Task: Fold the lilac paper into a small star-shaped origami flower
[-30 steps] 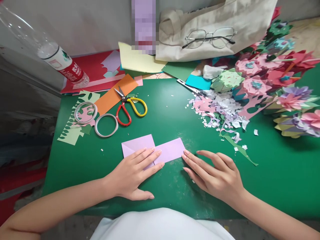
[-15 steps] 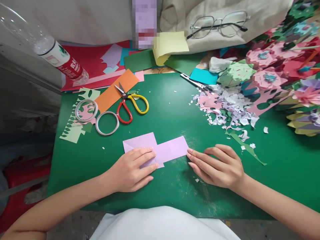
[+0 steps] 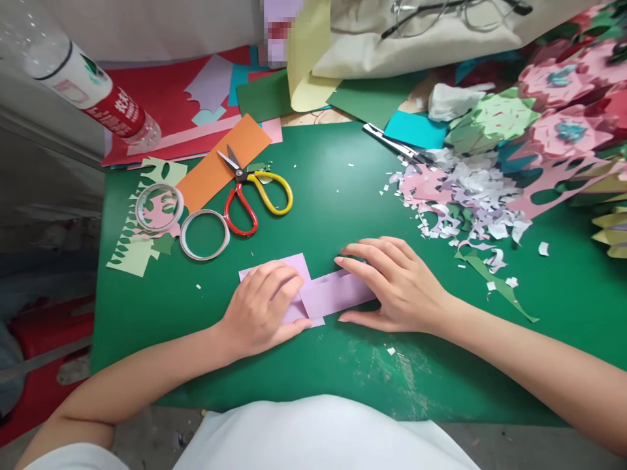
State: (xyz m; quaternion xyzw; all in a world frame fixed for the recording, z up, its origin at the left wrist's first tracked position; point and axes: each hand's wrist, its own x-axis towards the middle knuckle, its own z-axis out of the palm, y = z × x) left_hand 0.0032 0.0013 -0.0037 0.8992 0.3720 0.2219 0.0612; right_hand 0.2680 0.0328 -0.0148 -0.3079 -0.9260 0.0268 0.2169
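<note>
A light purple paper square (image 3: 294, 262) lies on the green table, and a purple paper strip (image 3: 333, 295) overlaps it and runs to the right. My left hand (image 3: 262, 303) is curled over the square, its thumb by the near edge and the bent fingers holding the papers where they overlap. Over the strip's right end arches my right hand (image 3: 399, 287), thumb and fingers spread to either side of it. That end is partly hidden under the palm. Along its far edge the strip looks slightly raised.
Scissors (image 3: 239, 175) with red and yellow handles lie beside two tape rolls (image 3: 204, 258) and orange paper (image 3: 206, 175). A plastic bottle (image 3: 120, 108) leans at back left. Paper scraps (image 3: 470, 196) and paper flowers (image 3: 563, 130) crowd the right. Glasses (image 3: 450, 8) rest on a cloth bag (image 3: 362, 59).
My right hand has moved left from the strip's end to arch over it. My left fingers have curled up from lying flat. The camera view has shifted slightly.
</note>
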